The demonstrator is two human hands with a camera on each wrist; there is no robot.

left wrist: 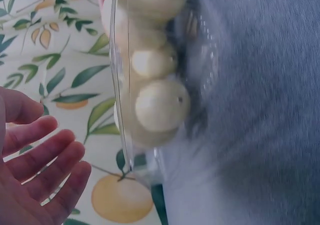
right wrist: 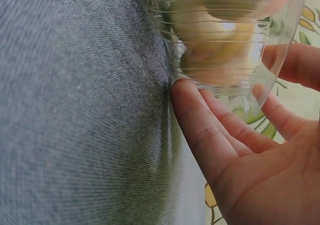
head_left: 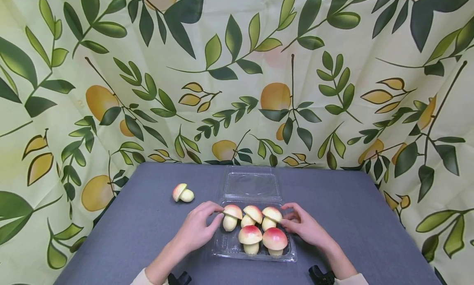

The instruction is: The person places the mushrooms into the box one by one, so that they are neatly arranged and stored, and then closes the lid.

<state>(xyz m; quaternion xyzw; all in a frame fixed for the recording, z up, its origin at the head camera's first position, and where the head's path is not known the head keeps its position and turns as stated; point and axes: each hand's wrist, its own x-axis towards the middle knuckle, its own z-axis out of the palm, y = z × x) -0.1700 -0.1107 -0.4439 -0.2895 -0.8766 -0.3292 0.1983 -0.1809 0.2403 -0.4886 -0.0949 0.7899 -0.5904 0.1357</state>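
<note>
A clear plastic clamshell box [head_left: 229,249] lies on the table with its lid [head_left: 252,185] folded back, away from me. Inside sit several mushrooms [head_left: 250,235] with red-tinged, cream caps and pale stems, three behind and two in front. Beside the back left corner is my left hand [head_left: 198,227], its fingers loosely bent; the left wrist view shows them spread and apart from the box wall. My right hand [head_left: 304,226] stands at the right side. In the right wrist view, one fingertip [right wrist: 184,91] reaches the box's base at the tabletop, and nothing is gripped.
Another mushroom [head_left: 183,193] lies on its side at the back left, outside the box. The grey cloth-covered table [head_left: 333,202] meets a leaf-and-fruit patterned curtain [head_left: 237,91] at the back and sides. Black wrist mounts [head_left: 320,275] show by the sleeves.
</note>
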